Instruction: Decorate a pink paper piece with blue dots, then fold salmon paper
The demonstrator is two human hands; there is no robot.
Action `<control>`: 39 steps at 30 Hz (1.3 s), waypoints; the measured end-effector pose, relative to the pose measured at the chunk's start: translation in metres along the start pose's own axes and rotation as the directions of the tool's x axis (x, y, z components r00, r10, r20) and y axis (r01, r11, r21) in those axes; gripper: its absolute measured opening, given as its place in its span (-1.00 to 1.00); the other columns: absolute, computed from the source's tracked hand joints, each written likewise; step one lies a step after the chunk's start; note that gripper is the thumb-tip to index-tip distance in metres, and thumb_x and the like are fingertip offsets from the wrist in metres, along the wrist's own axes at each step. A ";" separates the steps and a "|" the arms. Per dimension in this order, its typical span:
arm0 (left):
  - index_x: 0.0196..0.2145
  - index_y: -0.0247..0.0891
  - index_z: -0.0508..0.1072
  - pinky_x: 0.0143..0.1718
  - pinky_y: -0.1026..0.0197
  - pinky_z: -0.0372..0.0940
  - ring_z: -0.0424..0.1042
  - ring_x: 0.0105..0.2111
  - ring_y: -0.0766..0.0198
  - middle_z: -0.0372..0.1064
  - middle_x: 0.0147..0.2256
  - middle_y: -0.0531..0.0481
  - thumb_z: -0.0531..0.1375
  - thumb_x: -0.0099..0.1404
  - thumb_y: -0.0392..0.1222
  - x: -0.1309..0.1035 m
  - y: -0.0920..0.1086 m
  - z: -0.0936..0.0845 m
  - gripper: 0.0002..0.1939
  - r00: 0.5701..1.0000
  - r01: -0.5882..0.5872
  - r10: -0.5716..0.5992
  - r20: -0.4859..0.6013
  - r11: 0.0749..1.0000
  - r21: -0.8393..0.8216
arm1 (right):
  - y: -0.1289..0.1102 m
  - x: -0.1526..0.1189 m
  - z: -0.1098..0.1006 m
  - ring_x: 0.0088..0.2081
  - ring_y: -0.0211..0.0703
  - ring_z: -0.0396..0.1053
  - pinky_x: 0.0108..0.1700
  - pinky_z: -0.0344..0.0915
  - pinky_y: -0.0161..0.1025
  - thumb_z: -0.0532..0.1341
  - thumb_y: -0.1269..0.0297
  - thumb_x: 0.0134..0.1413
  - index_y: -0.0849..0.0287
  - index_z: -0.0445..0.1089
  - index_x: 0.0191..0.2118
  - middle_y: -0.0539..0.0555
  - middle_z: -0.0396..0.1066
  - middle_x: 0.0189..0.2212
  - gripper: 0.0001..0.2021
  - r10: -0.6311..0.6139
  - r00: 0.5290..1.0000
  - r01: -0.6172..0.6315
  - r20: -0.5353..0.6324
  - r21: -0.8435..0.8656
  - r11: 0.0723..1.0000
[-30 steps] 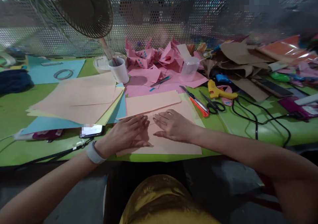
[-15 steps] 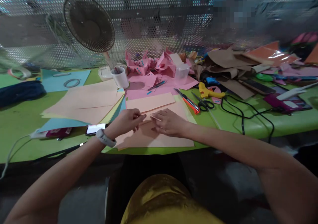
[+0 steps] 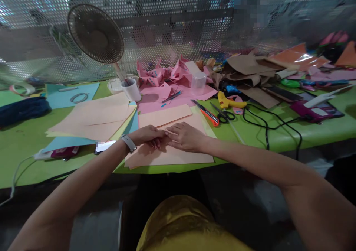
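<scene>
Peach paper sheets (image 3: 191,156) lie on the green table in front of me, with a folded peach strip (image 3: 172,113) at their upper edge. My left hand (image 3: 150,135), with a watch on its wrist, has its fingers pinched together over the sheets; what they hold is hidden. Touching its fingertips, my right hand (image 3: 185,136) is closed over something small that I cannot make out. An orange cutter (image 3: 210,117) and black scissors (image 3: 225,115) lie to the right of the sheets.
At the left are a stack of peach, yellow and blue sheets (image 3: 91,113) and a phone (image 3: 104,147). Behind stand a fan (image 3: 96,35), a white cup (image 3: 131,90) and pink paper (image 3: 158,95). A yellow glue gun (image 3: 229,100) with black cable lies right.
My left hand has moved right and its fingertips now meet those of my right hand. The small pale piece seen at my right fingers is now mostly hidden. The view has shifted slightly.
</scene>
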State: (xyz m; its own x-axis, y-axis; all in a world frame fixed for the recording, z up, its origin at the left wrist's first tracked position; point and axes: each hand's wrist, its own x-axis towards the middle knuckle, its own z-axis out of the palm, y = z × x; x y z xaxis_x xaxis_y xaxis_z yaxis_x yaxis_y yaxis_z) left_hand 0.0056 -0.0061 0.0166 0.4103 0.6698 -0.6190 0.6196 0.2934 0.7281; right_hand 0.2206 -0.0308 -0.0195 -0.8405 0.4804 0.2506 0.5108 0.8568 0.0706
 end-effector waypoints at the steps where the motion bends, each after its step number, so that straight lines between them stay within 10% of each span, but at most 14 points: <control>1: -0.60 -0.32 0.49 -0.57 0.28 0.28 0.37 -0.69 0.34 0.45 -0.65 -0.09 0.27 0.12 0.27 0.000 -0.001 0.000 -0.46 1.000 0.001 -0.001 -0.003 1.000 0.006 | 0.000 0.000 0.000 0.06 0.10 0.31 0.05 0.22 0.03 0.00 0.06 0.39 0.40 0.33 0.18 0.35 0.36 0.14 -0.49 -0.008 1.000 0.008 0.005 -0.007 1.000; 25: -0.66 -0.28 0.42 -0.68 0.34 0.13 0.30 -0.73 0.37 0.37 -0.72 -0.02 0.31 0.05 0.32 -0.033 -0.031 -0.022 -0.43 0.997 0.018 -0.012 -0.072 0.996 0.088 | 0.012 0.016 -0.018 0.00 -0.01 0.40 0.04 0.27 -0.10 0.18 0.18 0.27 0.30 0.52 -0.11 0.26 0.50 -0.06 -0.71 0.127 0.992 -0.129 0.023 0.243 0.961; 29: -0.64 -0.29 0.44 -0.68 0.34 0.11 0.28 -0.73 0.39 0.41 -0.69 -0.02 0.37 0.00 0.27 -0.032 -0.017 -0.020 -0.48 0.994 -0.063 0.066 -0.084 0.997 0.035 | 0.017 0.041 -0.039 -0.35 -0.14 0.47 -0.28 0.33 -0.25 0.24 0.16 0.17 0.26 0.48 -0.40 0.14 0.53 -0.42 -0.74 0.436 0.849 -0.526 0.297 0.419 0.740; 33: -0.68 -0.30 0.44 -0.65 0.31 0.18 0.29 -0.73 0.37 0.40 -0.70 -0.06 0.33 0.04 0.30 -0.019 -0.016 -0.014 -0.44 0.993 -0.071 0.082 -0.088 0.989 0.127 | 0.016 0.061 -0.040 -0.63 -0.25 0.36 -0.50 0.29 -0.32 0.27 0.17 0.11 0.22 0.36 -0.59 0.00 0.36 -0.71 -0.67 0.337 0.683 -0.717 0.648 0.508 0.477; 39: -0.74 -0.26 0.40 -0.64 0.27 0.15 0.32 -0.72 0.31 0.38 -0.72 -0.07 0.28 0.13 0.25 -0.010 -0.021 -0.013 -0.44 0.997 -0.055 0.066 -0.049 0.981 0.185 | 0.023 0.064 -0.027 -0.69 -0.34 0.29 -0.57 0.26 -0.36 0.32 0.14 0.09 0.23 0.32 -0.64 -0.05 0.32 -0.75 -0.61 0.287 0.568 -0.814 0.771 0.474 0.336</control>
State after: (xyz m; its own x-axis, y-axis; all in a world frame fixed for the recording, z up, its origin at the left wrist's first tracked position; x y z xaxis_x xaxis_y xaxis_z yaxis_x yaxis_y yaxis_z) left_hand -0.0207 -0.0104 0.0112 0.4165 0.7204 -0.5545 0.7090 0.1243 0.6941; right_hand 0.1834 0.0144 0.0244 -0.4702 0.6633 -0.5822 0.7701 -0.0140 -0.6378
